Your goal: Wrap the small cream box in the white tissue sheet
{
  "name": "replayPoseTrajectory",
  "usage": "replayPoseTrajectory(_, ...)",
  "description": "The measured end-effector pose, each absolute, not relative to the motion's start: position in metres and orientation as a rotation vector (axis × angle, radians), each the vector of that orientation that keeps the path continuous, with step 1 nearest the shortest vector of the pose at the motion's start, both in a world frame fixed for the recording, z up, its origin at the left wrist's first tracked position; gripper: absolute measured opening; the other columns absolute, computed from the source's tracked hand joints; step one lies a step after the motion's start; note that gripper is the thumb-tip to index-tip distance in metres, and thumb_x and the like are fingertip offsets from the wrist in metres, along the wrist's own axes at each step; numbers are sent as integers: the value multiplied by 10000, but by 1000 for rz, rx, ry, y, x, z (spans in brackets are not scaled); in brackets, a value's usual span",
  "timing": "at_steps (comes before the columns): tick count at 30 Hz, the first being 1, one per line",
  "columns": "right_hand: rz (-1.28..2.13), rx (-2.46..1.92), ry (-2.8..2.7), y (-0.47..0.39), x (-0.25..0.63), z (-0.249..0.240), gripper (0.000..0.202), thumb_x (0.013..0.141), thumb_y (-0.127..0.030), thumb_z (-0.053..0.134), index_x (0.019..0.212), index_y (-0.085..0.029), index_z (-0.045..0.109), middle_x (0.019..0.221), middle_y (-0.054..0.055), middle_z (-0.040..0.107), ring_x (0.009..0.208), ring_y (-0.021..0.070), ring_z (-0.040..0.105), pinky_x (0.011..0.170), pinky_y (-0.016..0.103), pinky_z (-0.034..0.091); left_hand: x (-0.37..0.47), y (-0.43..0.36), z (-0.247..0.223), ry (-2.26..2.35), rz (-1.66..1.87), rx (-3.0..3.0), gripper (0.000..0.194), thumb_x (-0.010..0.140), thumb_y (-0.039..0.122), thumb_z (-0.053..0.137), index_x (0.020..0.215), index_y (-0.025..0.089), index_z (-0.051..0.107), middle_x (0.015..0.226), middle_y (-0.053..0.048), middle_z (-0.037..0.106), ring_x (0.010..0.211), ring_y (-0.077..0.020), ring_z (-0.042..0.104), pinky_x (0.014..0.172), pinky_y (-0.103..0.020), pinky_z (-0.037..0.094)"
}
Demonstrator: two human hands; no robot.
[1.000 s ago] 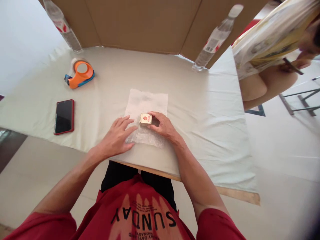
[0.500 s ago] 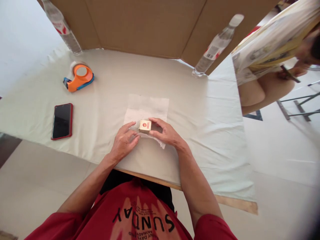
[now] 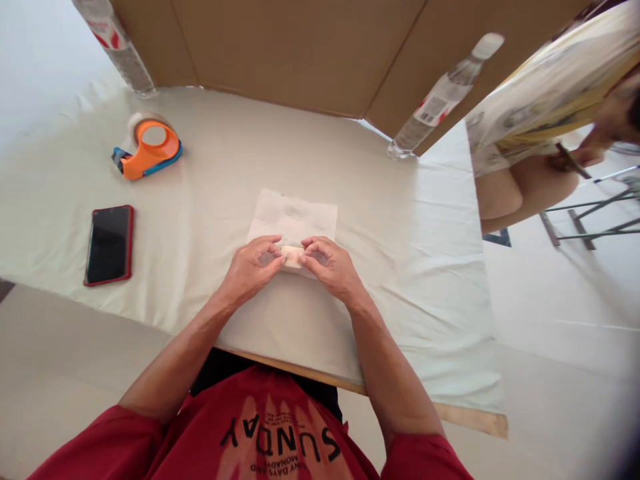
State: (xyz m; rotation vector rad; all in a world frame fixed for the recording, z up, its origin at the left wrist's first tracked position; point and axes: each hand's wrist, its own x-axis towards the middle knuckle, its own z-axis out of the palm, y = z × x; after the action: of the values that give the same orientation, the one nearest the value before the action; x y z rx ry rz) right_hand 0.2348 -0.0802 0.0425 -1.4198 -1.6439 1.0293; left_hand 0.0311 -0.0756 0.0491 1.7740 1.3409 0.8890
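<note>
A sheet of thin white paper (image 3: 295,217) lies on the table in front of me. On its near part sits a small box, and the near edge of the paper is folded up over it, so the print on top shows only faintly through. My left hand (image 3: 254,268) is at the left end of the covered box, thumb and fingers closed on the paper there. At the right end, my right hand (image 3: 329,268) pinches the paper the same way. The fingertips hide both ends of the box.
To the left lie a black phone in a red case (image 3: 109,245) and an orange tape dispenser (image 3: 150,150). Plastic bottles stand at the back left (image 3: 123,57) and back right (image 3: 440,100), before a brown cardboard panel (image 3: 295,53). Another person (image 3: 530,153) sits at the right.
The near edge of the paper has been folded up over the box, whose printed top was bare before. My left hand has moved right to the box, and both hands now pinch the paper.
</note>
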Motion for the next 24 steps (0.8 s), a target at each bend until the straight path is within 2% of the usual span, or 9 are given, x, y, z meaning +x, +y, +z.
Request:
replayPoseTrajectory(4,1142,-1407,-1488,-82,235,37,173,810,-361,652,746,-204,615,1044,66,712,955,195,658,904,338,479,36,-71,51,1335,859,1681,112,823,304,631,786,203,663,1106,-73,766,1014,-226,715,742,-281,529)
replayPoseTrajectory(11,1189,-1367,-1393,-87,233,30,200,801,-381,669,733,-207,600,948,44,701,855,174,637,813,313,492,40,-72,44,1354,927,1638,108,789,284,639,727,196,636,970,-47,759,924,-195,698,823,-305,522)
replayPoseTrajectory(24,1257,-1373,-1349,-87,233,31,179,785,-361,674,740,-203,604,872,28,689,762,150,602,714,283,471,41,-72,43,1348,904,1649,126,786,273,658,692,191,638,888,-29,742,852,-177,681,757,-288,510)
